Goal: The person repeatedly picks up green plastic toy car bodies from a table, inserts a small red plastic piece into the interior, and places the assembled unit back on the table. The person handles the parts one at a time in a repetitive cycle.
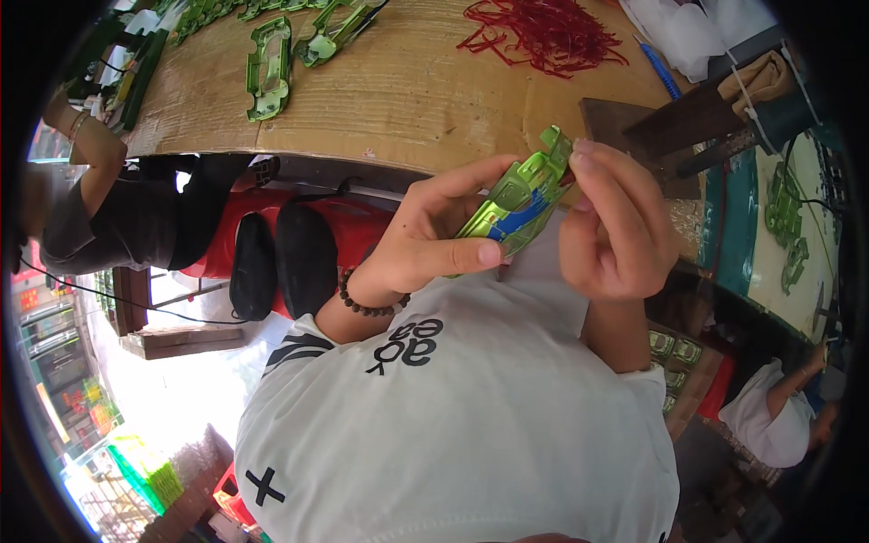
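Observation:
My two hands hold a green toy car shell (518, 201) with a blue piece inside it, tilted up in front of my white shirt. My left hand (434, 237), with a dark bead bracelet at the wrist, grips the shell's lower end between thumb and fingers. My right hand (617, 226) pinches the shell's upper end with its fingertips. The shell is just below the edge of the wooden table (407, 90).
More green car shells (270, 68) lie at the table's far left, and a pile of red strands (543, 34) and a blue pen (661, 72) at the far right. A co-worker (109, 199) sits left, another person (778, 416) lower right. Black shoes (276, 258) rest under the table.

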Available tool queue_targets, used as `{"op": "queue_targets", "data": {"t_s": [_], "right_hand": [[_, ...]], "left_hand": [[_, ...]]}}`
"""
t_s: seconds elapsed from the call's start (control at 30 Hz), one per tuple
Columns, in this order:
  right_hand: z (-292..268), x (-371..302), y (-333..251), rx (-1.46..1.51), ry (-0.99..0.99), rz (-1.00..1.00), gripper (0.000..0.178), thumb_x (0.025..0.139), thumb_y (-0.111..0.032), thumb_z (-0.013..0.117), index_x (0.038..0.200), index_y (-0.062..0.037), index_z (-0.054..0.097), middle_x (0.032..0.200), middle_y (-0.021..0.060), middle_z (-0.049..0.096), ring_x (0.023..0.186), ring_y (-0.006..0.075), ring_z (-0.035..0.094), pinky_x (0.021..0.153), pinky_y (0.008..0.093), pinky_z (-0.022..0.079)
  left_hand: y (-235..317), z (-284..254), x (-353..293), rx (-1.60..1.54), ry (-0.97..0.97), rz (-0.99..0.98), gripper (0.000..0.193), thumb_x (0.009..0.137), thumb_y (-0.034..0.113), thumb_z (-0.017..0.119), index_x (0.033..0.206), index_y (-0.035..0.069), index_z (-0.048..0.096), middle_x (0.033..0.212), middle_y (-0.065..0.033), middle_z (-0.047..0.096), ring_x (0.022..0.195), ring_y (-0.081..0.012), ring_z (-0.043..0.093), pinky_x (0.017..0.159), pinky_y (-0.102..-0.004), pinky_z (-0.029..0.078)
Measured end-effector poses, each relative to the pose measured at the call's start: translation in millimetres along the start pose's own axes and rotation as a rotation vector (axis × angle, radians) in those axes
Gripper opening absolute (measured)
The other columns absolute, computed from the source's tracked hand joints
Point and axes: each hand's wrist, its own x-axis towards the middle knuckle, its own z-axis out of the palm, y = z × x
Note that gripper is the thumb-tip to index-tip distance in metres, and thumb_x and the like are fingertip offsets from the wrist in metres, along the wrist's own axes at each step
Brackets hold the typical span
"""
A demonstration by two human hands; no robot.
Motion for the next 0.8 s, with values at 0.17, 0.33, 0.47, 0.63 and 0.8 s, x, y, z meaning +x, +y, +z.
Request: {"op": "queue_targets", "data": {"t_s": [0.17,0.33,0.47,0.63,0.8], "right_hand": [[-1,-10,2,0.074,-0.004,0.063,0.042,0.058,0.01,0.047,0.096,0.0033,0.064,0.092,0.0178,0.059,0.072,0.0232,0.058,0.06,0.0281,0.048],[2,-17,-8,0.183,0.036,0.22,0.043,0.06,0.011,0.044,0.099,0.0034,0.061,0.097,0.019,0.056,0.08,0.0238,0.056,0.068,0.0297,0.047],[13,-27,-13,0.227,0.123,0.231,0.042,0.06,0.011,0.044,0.098,0.0021,0.057,0.099,0.0186,0.054,0.09,0.0261,0.053,0.077,0.0327,0.045],[11,-27,-23,0.541,0.092,0.491,0.037,0.071,0.007,0.051,0.107,0.0006,0.049,0.112,0.0182,0.045,0.102,0.0235,0.047,0.082,0.0333,0.043],[26,-42,-31,0.806,0.217,0.669,0.051,0.08,-0.004,0.061,0.122,-0.004,0.033,0.127,0.015,0.031,0.109,0.0221,0.044,0.091,0.0339,0.04]], "left_hand": [[4,3,-1,0.032,0.0,-0.058,0.063,0.077,0.007,0.066,0.131,-0.004,0.035,0.104,-0.0081,0.057,0.083,-0.0106,0.054,0.067,-0.0242,0.045],[1,3,-4,0.063,0.033,-0.076,0.062,0.077,0.007,0.066,0.131,-0.002,0.037,0.104,-0.0068,0.057,0.08,-0.0092,0.053,0.065,-0.0225,0.044],[-1,9,-2,0.056,0.042,-0.041,0.062,0.076,0.004,0.067,0.131,0.0,0.038,0.104,-0.0065,0.057,0.085,-0.0095,0.053,0.068,-0.0227,0.045],[-1,11,-7,0.117,0.138,-0.05,0.064,0.075,0.005,0.069,0.131,0.0,0.039,0.106,-0.0058,0.057,0.093,-0.012,0.053,0.076,-0.0247,0.045],[-10,15,-5,0.534,0.16,0.036,0.074,0.069,0.013,0.075,0.131,-0.003,0.036,0.117,-0.0127,0.049,0.104,-0.0186,0.05,0.082,-0.0282,0.044]]}}
